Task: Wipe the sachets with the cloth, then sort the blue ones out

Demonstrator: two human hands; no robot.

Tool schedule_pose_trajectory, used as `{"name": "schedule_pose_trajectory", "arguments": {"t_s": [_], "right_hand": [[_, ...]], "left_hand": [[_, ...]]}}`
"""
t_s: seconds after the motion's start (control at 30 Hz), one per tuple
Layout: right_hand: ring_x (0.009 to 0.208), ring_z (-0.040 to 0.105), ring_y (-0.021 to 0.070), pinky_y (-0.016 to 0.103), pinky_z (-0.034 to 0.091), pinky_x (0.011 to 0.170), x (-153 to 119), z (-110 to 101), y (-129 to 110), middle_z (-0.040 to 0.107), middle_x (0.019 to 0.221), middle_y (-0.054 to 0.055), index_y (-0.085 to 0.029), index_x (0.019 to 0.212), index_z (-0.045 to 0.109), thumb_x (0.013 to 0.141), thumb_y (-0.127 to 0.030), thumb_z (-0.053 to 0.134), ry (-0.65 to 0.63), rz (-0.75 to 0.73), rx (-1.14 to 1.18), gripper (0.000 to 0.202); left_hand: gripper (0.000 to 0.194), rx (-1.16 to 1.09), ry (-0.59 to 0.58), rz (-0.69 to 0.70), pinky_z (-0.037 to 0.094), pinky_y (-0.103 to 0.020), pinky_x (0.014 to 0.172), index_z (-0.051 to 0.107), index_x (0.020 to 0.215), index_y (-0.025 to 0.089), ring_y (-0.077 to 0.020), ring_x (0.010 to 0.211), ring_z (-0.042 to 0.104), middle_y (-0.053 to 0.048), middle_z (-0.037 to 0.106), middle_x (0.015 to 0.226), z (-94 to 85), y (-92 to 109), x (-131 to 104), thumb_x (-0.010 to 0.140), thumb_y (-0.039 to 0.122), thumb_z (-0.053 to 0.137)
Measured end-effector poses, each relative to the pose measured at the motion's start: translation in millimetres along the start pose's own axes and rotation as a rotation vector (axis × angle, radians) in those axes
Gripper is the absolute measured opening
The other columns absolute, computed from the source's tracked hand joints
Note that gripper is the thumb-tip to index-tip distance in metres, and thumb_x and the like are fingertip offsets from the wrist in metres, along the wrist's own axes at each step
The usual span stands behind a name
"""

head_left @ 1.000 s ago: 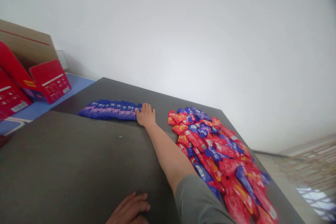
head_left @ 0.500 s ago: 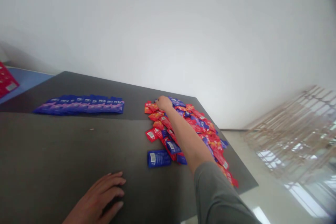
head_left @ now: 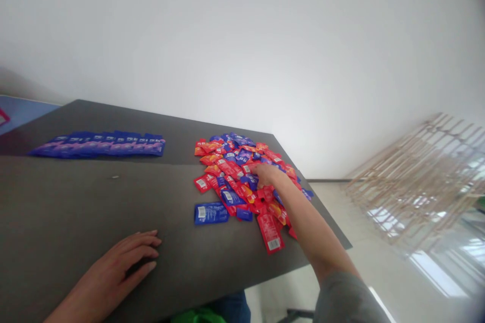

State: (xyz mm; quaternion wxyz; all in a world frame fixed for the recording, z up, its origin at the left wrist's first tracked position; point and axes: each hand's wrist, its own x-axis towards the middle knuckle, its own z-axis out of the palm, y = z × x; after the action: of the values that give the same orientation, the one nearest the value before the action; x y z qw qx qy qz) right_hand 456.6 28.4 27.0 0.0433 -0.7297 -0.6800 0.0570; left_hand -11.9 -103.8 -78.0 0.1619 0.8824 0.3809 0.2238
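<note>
A loose pile of red and blue packets [head_left: 232, 167] lies on the dark table. My right hand [head_left: 267, 173] reaches over the pile's right part, index finger stretched out onto a red packet and another finger pointing down, apart from it. I see nothing held in it. At the pile's near edge lie a blue packet [head_left: 211, 213] and a red packet [head_left: 270, 232], both showing barcodes. Flat on the tabletop at the lower left rests my left hand [head_left: 127, 260], open and holding nothing. Farther back, several blue packets [head_left: 102, 145] overlap in a neat row.
The dark table [head_left: 113, 202] ends in a near edge and a right edge, with pale floor [head_left: 364, 217] beyond. Behind it rises a white wall [head_left: 227, 50]. A bamboo-like rack [head_left: 413, 176] stands at the right. A small scrap [head_left: 113, 177] lies on the tabletop.
My right hand has moved from the pile's far left back toward its right, nearer part. A red packet now shows at the near edge. The view has shifted slightly; my left hand stays resting.
</note>
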Motion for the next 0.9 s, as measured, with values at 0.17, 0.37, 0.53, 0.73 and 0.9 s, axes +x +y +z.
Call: {"name": "schedule_pose_trajectory", "arguments": {"t_s": [0.17,0.37,0.53,0.73,0.9], "right_hand": [[0.086,0.072,0.0233,0.027,0.05,0.08,3,-20,1,0.076,0.083,0.008,-0.021,0.073,0.073,0.074,-0.023,0.081,-0.058,-0.054,-0.107,0.008],[0.111,0.067,0.0287,0.036,0.048,0.092,9,-26,-52,0.071,0.117,0.019,-0.015,0.127,0.06,0.109,-0.035,0.027,0.167,-0.023,-0.144,0.043],[0.098,0.073,0.0264,0.033,0.052,0.081,1,15,-141,0.073,0.107,0.015,-0.018,0.13,0.054,0.11,-0.037,0.028,0.15,-0.084,-0.124,0.038],[0.097,0.072,0.027,0.033,0.054,0.079,-25,64,-217,0.072,0.106,0.019,-0.012,0.121,0.056,0.099,-0.024,0.053,0.078,-0.195,-0.147,0.024],[0.1,0.07,0.023,0.028,0.052,0.08,-52,83,-219,0.072,0.107,0.013,-0.016,0.113,0.06,0.091,-0.01,0.057,0.022,-0.315,-0.154,0.023]], "left_hand": [[0.026,-0.032,-0.004,-0.016,0.059,-0.041,0.101,0.078,0.099,0.03,-0.0277,0.12,0.068,-0.002,0.075,0.122,-4.8,6,2,0.09,0.052,0.065],[0.023,-0.065,-0.053,-0.068,0.054,-0.044,0.108,0.076,0.098,0.029,-0.0273,0.126,0.064,-0.002,0.073,0.125,-1.3,7,0,0.093,0.046,0.062],[0.017,-0.11,-0.055,-0.096,0.049,-0.044,0.113,0.074,0.097,0.027,-0.0267,0.131,0.06,-0.003,0.071,0.128,-2.1,13,-2,0.094,0.037,0.061],[0.013,-0.126,-0.061,-0.087,0.044,-0.047,0.117,0.071,0.099,0.026,-0.0256,0.135,0.055,-0.003,0.069,0.128,-1.2,18,-7,0.094,0.026,0.059],[0.013,-0.153,-0.047,-0.07,0.041,-0.048,0.119,0.07,0.099,0.027,-0.0251,0.136,0.054,-0.002,0.069,0.129,0.2,20,-8,0.091,0.021,0.062]]}}
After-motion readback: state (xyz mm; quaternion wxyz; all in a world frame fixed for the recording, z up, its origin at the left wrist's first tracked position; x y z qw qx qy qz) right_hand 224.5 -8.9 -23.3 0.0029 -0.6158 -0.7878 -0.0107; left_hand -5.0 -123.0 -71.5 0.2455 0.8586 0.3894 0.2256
